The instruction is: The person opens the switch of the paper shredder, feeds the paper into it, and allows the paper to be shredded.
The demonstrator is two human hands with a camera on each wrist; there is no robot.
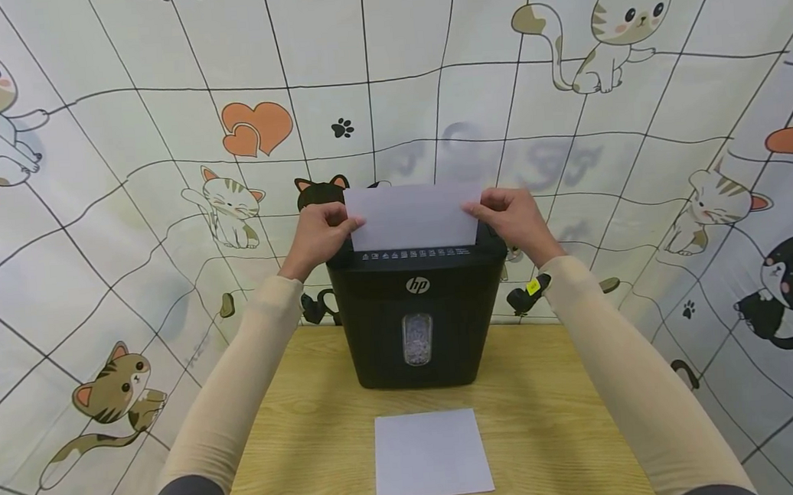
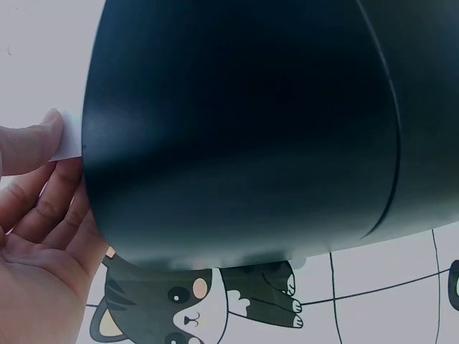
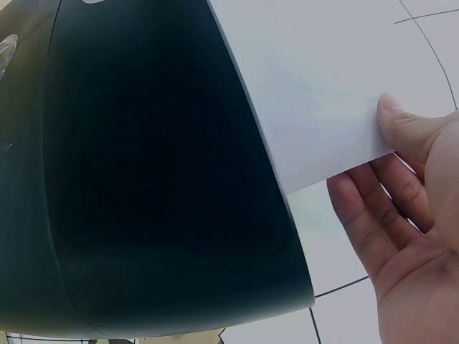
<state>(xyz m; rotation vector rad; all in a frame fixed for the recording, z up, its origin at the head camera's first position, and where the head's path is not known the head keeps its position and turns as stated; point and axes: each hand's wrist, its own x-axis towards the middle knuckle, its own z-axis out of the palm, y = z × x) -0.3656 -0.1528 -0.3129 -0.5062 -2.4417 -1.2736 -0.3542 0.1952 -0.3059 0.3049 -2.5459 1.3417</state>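
A white sheet of paper [image 1: 413,217] stands upright at the top of a black HP paper shredder [image 1: 381,317], its lower edge at the slot. My left hand [image 1: 323,233] pinches the sheet's left edge between thumb and fingers. On the opposite edge, my right hand [image 1: 515,220] pinches it the same way. In the right wrist view the thumb lies on the face of the paper [image 3: 315,93] with the fingers behind it. Only a small corner of the paper [image 2: 68,136] shows in the left wrist view, beside the shredder's dark side [image 2: 237,143].
Another white sheet or stack of paper [image 1: 430,456] lies on the wooden table [image 1: 313,437] in front of the shredder. Shreds show through the shredder's small window [image 1: 417,339]. A cat-patterned cloth [image 1: 401,109] hangs behind and at both sides.
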